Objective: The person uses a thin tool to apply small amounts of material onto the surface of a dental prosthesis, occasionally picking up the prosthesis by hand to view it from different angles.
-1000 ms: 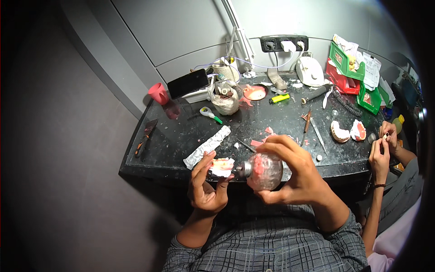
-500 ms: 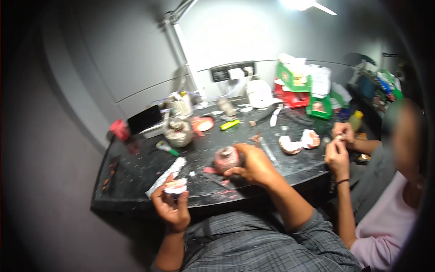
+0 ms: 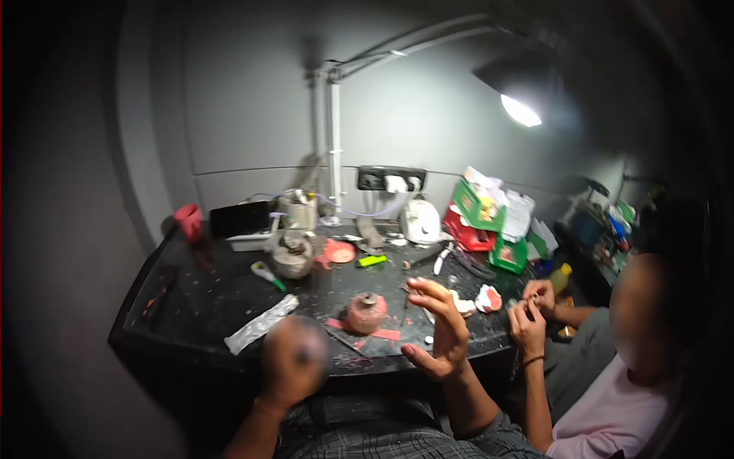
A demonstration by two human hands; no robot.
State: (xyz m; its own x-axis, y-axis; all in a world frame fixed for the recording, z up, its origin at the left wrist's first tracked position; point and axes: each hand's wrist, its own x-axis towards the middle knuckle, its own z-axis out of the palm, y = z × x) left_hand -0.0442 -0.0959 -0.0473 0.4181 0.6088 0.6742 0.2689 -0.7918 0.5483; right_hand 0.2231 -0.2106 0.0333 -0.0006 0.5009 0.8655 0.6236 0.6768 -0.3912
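My left hand (image 3: 289, 359) is at the front edge of the black desk, closed on something hidden by a round blurred patch. My right hand (image 3: 440, 325) is raised near the edge, open, fingers curved and apart, holding nothing. Just left of it a round glass jar (image 3: 366, 314) with pink content and a metal neck stands upright on the desk (image 3: 172, 306), beside pink strips (image 3: 386, 333). A crumpled foil roll (image 3: 256, 327) lies left of the jar. To the right are two dental models, one pale (image 3: 463, 306), one pink and white (image 3: 488, 298).
At the back are a red cup (image 3: 189, 222), black phone (image 3: 238, 219), lamp (image 3: 520, 107), power sockets (image 3: 371, 177) and stacked green and red trays (image 3: 477, 206). At right a co-worker in a pink shirt (image 3: 604, 405) works with both hands (image 3: 532, 314) near a yellow bottle (image 3: 562, 277).
My right hand has put the jar down on the desk and released it. My left hand has moved lower and left in view. The view has tilted up, showing more wall and lamp.
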